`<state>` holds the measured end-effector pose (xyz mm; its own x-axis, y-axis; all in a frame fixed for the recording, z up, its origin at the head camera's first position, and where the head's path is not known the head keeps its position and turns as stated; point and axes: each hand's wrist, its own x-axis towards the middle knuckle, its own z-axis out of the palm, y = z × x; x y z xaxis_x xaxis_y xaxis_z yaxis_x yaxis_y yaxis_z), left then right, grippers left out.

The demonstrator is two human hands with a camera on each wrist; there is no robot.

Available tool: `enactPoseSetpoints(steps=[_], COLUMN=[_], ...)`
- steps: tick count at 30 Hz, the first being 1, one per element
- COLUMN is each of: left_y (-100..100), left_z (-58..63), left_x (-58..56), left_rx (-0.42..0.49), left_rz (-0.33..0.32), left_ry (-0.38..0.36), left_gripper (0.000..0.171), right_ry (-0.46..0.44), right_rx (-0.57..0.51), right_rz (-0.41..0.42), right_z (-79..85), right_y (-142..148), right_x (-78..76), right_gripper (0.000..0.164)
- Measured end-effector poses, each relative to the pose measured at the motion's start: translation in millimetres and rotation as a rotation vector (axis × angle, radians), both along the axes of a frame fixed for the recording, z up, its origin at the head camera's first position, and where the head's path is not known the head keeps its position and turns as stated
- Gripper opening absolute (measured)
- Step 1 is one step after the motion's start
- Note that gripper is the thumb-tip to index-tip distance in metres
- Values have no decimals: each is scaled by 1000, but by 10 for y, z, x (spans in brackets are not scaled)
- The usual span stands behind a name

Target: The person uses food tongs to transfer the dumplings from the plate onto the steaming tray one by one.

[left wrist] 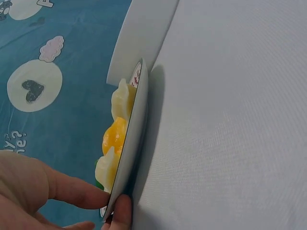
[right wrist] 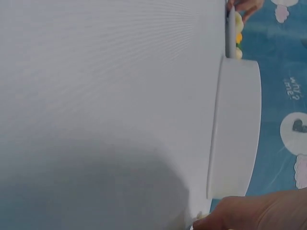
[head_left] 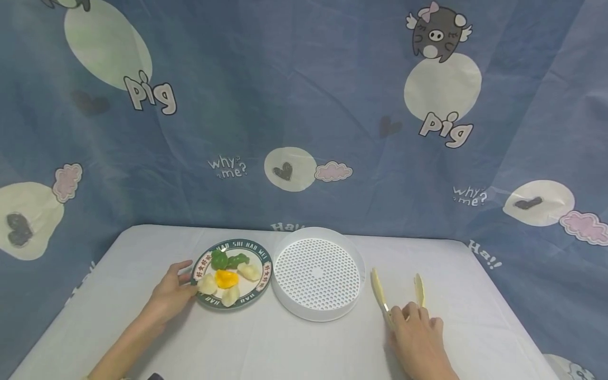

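My left hand [head_left: 172,290] pinches the left rim of a round plate [head_left: 254,295], thumb above and a finger beneath in the left wrist view. Several dumpling-shaped pieces lie on the plate: pale ones [left wrist: 123,101], an orange one [head_left: 226,278] and green ones [head_left: 219,260]. Touching or nearly touching the plate's right side is a round white steamer tray [head_left: 317,295] with a perforated bottom. To its right, my right hand [head_left: 420,338] grips a pair of tongs [head_left: 378,287] from above. Their cream tips point away and stand spread, with nothing between them. The tongs' rear end is hidden under the hand.
A white cloth covers the table [head_left: 266,348]. Behind it hangs a blue curtain [head_left: 304,105] with cartoon prints, close to the table's back edge. A small dark object [head_left: 155,376] shows at the bottom edge, too cut off to identify.
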<state>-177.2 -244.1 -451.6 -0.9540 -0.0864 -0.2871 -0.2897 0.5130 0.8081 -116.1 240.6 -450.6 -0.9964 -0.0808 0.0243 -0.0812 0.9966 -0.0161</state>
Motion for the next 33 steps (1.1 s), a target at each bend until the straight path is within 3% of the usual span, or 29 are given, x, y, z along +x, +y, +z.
enactPoseSetpoints(steps=[5, 9, 11, 14, 18, 21, 33], left_y=[9, 14, 11, 1, -15, -29, -28], left_z=[3, 2, -1, -3, -10, -22, -2], left_x=[-2, -12, -11, -12, -19, -14, -15], left_rx=[-3, -1, 1, -1, -5, 2, -12], left_rz=[-4, -6, -8, -10, -14, -13, -2], left_ry=[-3, -11, -10, -8, -13, -12, -32], left_gripper=[83, 83, 83, 83, 85, 85, 85], right_ry=[68, 208, 222, 143, -7, -73, -188], right_rx=[-9, -63, -79, -75, -78, -91, -120], right_rz=[-20, -43, -77, -155, -209, -203, -127], right_z=[-37, -112, -144, -156, -141, -128, -13], right_y=[55, 141, 190, 241, 281, 286, 409], right_x=[35, 108, 132, 128, 85, 53, -27], right_gripper=[37, 68, 86, 105, 111, 111, 105])
